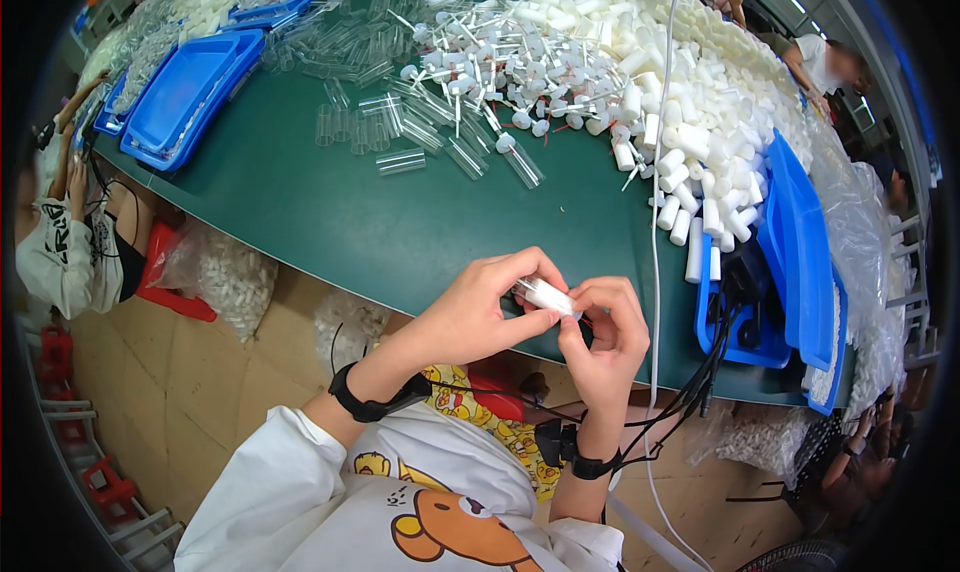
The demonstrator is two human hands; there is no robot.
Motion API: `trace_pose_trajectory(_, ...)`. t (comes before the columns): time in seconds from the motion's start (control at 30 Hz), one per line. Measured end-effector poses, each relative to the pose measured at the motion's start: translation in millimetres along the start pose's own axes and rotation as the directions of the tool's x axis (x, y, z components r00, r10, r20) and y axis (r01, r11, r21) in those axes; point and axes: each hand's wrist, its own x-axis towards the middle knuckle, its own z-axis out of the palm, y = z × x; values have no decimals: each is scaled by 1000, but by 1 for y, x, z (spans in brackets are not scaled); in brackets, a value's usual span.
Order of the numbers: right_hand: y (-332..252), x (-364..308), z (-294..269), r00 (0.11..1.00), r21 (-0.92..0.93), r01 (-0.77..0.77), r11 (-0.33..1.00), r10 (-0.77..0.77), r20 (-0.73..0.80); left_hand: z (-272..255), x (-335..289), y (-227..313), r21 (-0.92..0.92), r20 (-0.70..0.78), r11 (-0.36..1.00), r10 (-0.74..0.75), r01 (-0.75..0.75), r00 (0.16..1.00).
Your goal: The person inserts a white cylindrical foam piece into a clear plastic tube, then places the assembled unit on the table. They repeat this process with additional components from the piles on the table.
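white cylinder (546,296) held, green table (300,207), tiled floor (215,412)

A: Own hands?
B: Two: left hand (485,307), right hand (607,347). Dark wristbands (370,400), two, one per wrist.
A: In the fingers?
B: One clear tube (522,288), one white cylinder (547,296) inside it.
A: Loose on the green table (560,234)?
B: Three main kinds: heaped cylinders (690,140), loose tubes (401,162), stemmed parts (540,128). Dozens of each at least; overlap defeats an exact tally.
A: Blue trays (185,102)?
B: At least three left, two right.
A: Others?
B: White cable (655,262), one. Filled plastic bags (240,282) below, at least three.
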Motion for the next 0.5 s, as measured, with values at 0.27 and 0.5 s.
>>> trace_pose_trajectory(0.27,-1,0,0,998,-145,59,988,-63,-25,-1,-1,-6,-67,12,997,-28,29,1000)
trace_pose_trajectory(0.5,-14,5,-6,985,-293,170,941,-156,73,-2,0,0,-81,41,995,-56,59,998)
